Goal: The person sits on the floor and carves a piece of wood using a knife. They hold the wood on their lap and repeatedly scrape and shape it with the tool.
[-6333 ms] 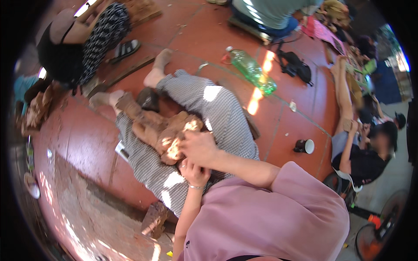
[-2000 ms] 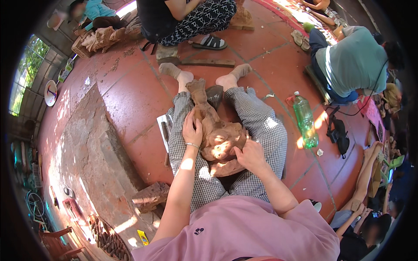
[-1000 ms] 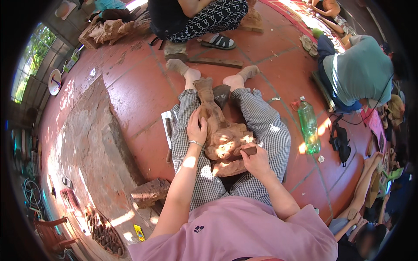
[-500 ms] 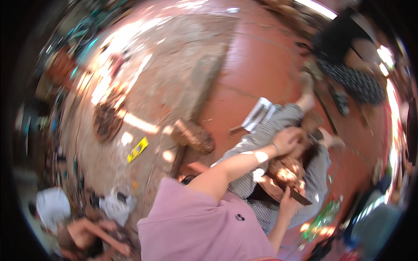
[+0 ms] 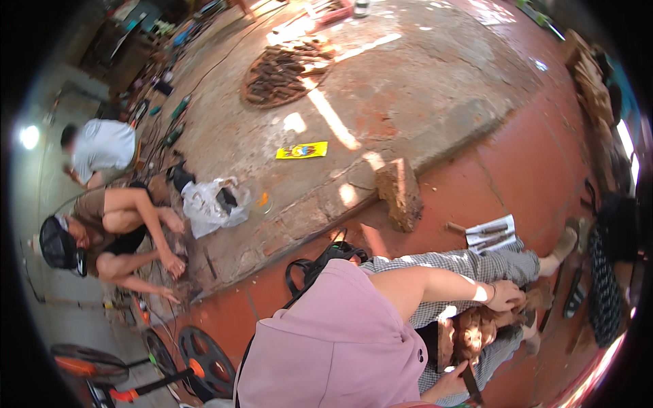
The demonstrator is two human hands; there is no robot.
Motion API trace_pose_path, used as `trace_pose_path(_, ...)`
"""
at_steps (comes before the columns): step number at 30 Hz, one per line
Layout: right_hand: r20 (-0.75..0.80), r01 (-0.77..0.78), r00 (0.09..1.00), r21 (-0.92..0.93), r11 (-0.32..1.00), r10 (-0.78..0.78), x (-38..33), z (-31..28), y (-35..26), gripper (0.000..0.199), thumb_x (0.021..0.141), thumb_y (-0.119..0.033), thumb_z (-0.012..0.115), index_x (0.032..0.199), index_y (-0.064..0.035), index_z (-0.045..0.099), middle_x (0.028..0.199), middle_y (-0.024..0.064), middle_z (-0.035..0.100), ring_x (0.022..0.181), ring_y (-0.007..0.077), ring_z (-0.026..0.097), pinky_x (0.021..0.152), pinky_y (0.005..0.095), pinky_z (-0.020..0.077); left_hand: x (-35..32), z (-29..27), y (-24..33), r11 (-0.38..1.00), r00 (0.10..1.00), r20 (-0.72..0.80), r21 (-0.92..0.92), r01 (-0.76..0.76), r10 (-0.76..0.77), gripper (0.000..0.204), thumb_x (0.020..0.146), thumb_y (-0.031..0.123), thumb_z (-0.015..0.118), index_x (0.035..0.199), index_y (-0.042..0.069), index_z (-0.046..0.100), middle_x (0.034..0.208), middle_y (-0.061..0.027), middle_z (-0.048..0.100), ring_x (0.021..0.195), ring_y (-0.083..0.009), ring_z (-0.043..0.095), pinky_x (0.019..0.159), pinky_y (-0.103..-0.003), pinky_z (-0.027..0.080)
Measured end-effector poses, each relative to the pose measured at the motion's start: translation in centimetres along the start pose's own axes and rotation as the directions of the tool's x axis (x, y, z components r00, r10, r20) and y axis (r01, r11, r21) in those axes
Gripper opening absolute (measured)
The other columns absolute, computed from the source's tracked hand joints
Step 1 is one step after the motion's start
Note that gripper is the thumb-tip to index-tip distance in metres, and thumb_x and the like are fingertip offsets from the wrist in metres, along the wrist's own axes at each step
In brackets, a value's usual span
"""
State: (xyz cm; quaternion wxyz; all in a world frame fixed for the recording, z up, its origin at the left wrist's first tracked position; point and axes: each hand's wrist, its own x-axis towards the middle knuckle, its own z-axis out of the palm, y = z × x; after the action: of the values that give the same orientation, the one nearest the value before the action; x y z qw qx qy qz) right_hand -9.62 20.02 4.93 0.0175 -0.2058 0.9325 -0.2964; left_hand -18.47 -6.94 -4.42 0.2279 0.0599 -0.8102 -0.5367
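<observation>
A reddish-brown wood carving (image 5: 474, 333) with rounded lumps lies across my lap, between my legs in checked trousers. My left hand (image 5: 507, 296) is closed over the carving's far end, its fingers curled down on the wood. Low in the view, my right hand (image 5: 449, 385) grips a dark flat strip (image 5: 471, 385) like a file or blade, at the carving's near side. Whether the strip touches the wood I cannot tell. My fingers partly hide both things.
A white sheet with dark bars (image 5: 491, 234) lies beyond my leg. A rough block (image 5: 400, 195) leans at the raised concrete slab's edge (image 5: 449, 146). On the slab are a yellow packet (image 5: 302, 150), a plastic bag (image 5: 216, 206) and wooden pieces (image 5: 286, 75). A capped person (image 5: 112, 238) squats left.
My view has swung left, so my lap sits lower and farther right, and the squatting person shows more fully. Both hands keep their holds, the left on the carving, the right on the strip.
</observation>
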Motion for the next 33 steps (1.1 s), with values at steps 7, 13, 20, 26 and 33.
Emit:
trace_pose_path(7, -0.051, 0.246, 0.968, 0.030, 0.969, -0.244, 2.6, 2.7, -3.5, 0.027, 0.097, -0.017, 0.069, 0.106, 0.0079, 0.069, 0.098, 0.0206, 0.072, 0.087, 0.0328, 0.068, 0.078, 0.0416, 0.0535, -4.2, -10.2, -2.0, 0.944, 0.976, -0.190, 0.288, 0.160, -0.107, 0.045, 0.070, 0.029, 0.070, 0.108, 0.005, 0.069, 0.121, -0.0175, 0.063, 0.121, -0.0363, 0.055, 0.099, -0.054, 0.045)
trace_pose_path(13, 0.001, 0.415, 0.908, 0.141, 0.899, -0.419, 6.7, 5.6, -9.5, 0.026, 0.097, -0.017, 0.069, 0.106, 0.0077, 0.069, 0.098, 0.0202, 0.072, 0.087, 0.0324, 0.068, 0.078, 0.0414, 0.0534, -8.7, -11.4, -0.4, 0.831, 0.852, -0.053, 0.197, 0.520, -0.520, 0.061, 0.094, 0.052, 0.050, 0.116, -0.002, 0.064, 0.104, -0.0272, 0.070, 0.107, -0.0437, 0.065, 0.097, -0.050, 0.050)
trace_pose_path(20, 0.004, 0.496, 0.861, 0.213, 0.842, -0.508, 9.0, 6.6, -12.4, 0.025, 0.097, -0.016, 0.069, 0.105, 0.0074, 0.069, 0.098, 0.0198, 0.072, 0.086, 0.0318, 0.067, 0.078, 0.0411, 0.0534, -7.3, -9.4, -1.7, 0.804, 0.861, -0.106, 0.317, 0.503, -0.497, 0.054, 0.093, 0.049, 0.052, 0.110, -0.002, 0.064, 0.098, -0.0234, 0.070, 0.098, -0.0380, 0.065, 0.097, -0.049, 0.042)
trace_pose_path(26, -0.006, 0.512, 0.852, 0.221, 0.830, -0.524, 9.8, 6.6, -13.2, 0.025, 0.097, -0.016, 0.069, 0.105, 0.0071, 0.069, 0.097, 0.0194, 0.071, 0.086, 0.0314, 0.067, 0.078, 0.0409, 0.0534, -7.2, -10.5, -1.4, 0.807, 0.870, -0.038, 0.355, 0.472, -0.492, 0.054, 0.095, 0.047, 0.049, 0.113, -0.001, 0.064, 0.098, -0.0249, 0.072, 0.096, -0.0397, 0.070, 0.094, -0.050, 0.049)
trace_pose_path(33, -0.012, 0.534, 0.838, 0.219, 0.816, -0.545, 9.8, 7.0, -13.4, 0.024, 0.096, -0.015, 0.069, 0.105, 0.0068, 0.069, 0.097, 0.0189, 0.071, 0.086, 0.0309, 0.067, 0.078, 0.0406, 0.0533, -7.3, -10.3, -1.2, 0.808, 0.858, -0.044, 0.314, 0.499, -0.512, 0.053, 0.096, 0.048, 0.049, 0.113, 0.001, 0.065, 0.100, -0.0239, 0.072, 0.097, -0.0395, 0.069, 0.095, -0.050, 0.048)
